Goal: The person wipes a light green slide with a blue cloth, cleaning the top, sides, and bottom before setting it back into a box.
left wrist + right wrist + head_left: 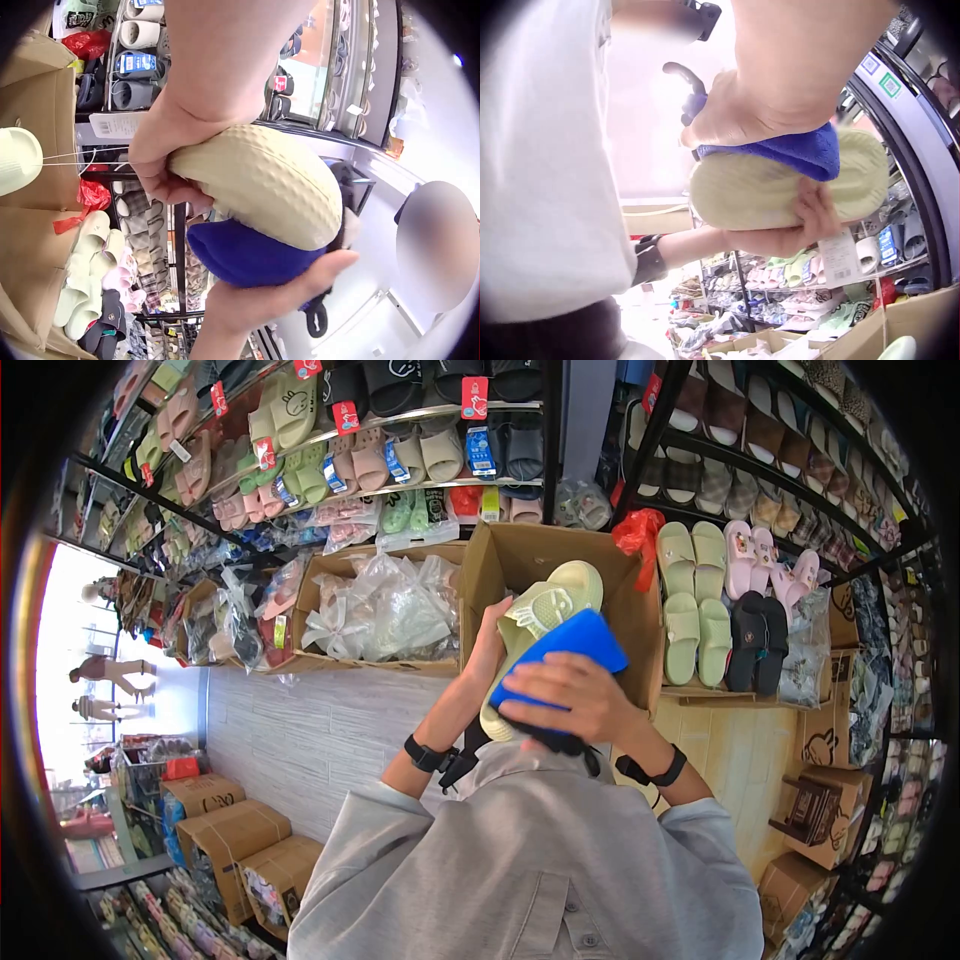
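Observation:
A pale green slipper (572,582) with a rabbit picture on its strap is tilted over an open cardboard box. My left hand (487,645) grips it along one side; in the right wrist view the fingers of that hand (810,217) curl over the slipper's edge. My right hand (575,700) holds a folded blue cloth (590,640) against the slipper, covering part of it. A white paper tag (841,259) hangs beside the left hand. Thin strings lead from the left hand to a second pale green slipper (19,161) in the left wrist view.
The cardboard box (505,555) stands in front of me, beside another box of plastic-wrapped slippers (385,610). To the right sit green slippers (682,625), pink slippers (750,555) and black slippers (757,640). Shelves of footwear (400,455) line the back; closed cartons (235,840) stand at left.

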Demonstrator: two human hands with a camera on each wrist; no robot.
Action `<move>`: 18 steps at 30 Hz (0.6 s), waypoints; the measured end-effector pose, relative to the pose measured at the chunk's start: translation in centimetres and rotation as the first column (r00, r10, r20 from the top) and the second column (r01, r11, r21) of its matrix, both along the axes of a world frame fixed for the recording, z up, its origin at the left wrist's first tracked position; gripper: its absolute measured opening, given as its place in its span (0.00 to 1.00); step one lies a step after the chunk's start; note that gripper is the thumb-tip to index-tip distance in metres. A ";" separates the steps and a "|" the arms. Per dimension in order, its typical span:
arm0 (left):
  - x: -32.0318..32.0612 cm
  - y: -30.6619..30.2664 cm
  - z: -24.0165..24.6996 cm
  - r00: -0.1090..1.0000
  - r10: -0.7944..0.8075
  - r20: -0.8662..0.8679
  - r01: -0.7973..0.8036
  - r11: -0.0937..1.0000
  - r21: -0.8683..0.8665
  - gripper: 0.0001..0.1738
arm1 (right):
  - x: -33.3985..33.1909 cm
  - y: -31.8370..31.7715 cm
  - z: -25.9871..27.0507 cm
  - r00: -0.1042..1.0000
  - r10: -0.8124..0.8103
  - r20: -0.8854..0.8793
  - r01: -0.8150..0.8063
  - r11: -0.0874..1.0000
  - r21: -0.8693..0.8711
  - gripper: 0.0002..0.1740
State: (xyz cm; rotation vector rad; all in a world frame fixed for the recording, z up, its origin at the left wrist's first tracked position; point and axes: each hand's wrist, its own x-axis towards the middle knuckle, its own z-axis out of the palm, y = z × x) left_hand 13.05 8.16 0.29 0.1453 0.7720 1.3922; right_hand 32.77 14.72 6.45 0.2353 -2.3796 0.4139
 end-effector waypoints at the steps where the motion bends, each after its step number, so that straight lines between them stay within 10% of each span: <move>1: -0.1 -0.2 0.1 1.000 -0.016 -0.018 0.016 1.000 0.006 0.41 | 0.2 0.9 0.0 0.998 -0.060 -0.006 0.059 0.998 -0.038 0.25; 7: 0.1 -1.4 0.4 0.996 -0.069 0.057 0.073 0.995 -0.065 0.43 | 0.5 4.1 0.0 0.910 -0.411 -0.052 0.400 0.904 -0.148 0.28; 18: -0.4 -0.4 -0.4 0.999 -0.003 0.049 0.005 0.999 -0.045 0.41 | -1.0 -4.1 0.4 0.996 0.073 -0.048 -0.066 0.990 0.121 0.25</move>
